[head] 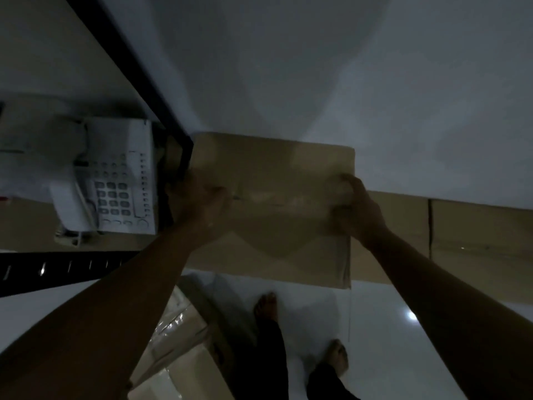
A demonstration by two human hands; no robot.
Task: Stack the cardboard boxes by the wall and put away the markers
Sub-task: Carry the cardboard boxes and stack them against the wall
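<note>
Against the pale wall (pixel 317 67) we hold a cardboard box (pixel 271 209), our left hand (pixel 202 206) curled over its left edge and our right hand (pixel 354 206) grasping its right edge. Just beside it on the right stands another cardboard box (pixel 476 241). On the bench (pixel 28 220) at left sits a white desk telephone (pixel 115 183).

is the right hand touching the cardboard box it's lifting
Touching. The head view shows the right hand with fingers curled over the right edge of the cardboard box, no gap between them; the left hand grips the opposite edge.
</note>
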